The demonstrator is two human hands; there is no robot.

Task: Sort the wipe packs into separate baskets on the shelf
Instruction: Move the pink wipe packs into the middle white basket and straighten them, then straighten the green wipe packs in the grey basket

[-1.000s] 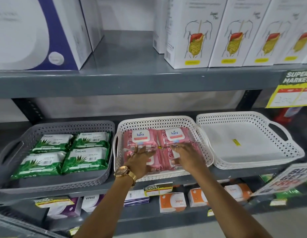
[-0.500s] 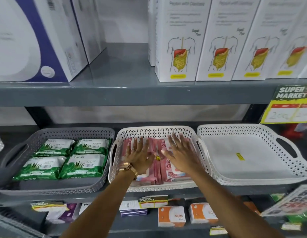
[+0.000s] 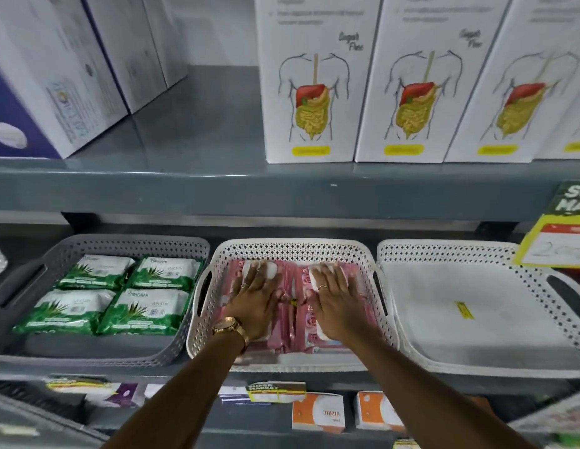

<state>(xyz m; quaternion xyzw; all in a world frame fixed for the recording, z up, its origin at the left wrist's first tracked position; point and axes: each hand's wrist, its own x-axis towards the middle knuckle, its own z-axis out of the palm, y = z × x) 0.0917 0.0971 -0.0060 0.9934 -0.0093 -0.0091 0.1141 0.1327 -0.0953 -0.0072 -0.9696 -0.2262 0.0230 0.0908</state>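
Directly beneath both flattened palms, the pink wipe packs [image 3: 301, 306] lie in the middle white basket [image 3: 295, 251], left hand [image 3: 254, 298] and right hand [image 3: 335, 301] apparently pressing, not gripping, equally near.

Right-hand white basket [image 3: 541, 280] bare inside, open from above; upper shelf edge [image 3: 249, 192] close overhead.

both hands, left hand [image 3: 254, 301] and right hand [image 3: 339, 303], are lying flat on the pink wipe packs [image 3: 290, 314] inside the middle white basket [image 3: 295, 249]; green wipe packs [image 3: 110, 294] are sitting in the grey basket [image 3: 120, 243] just left of it
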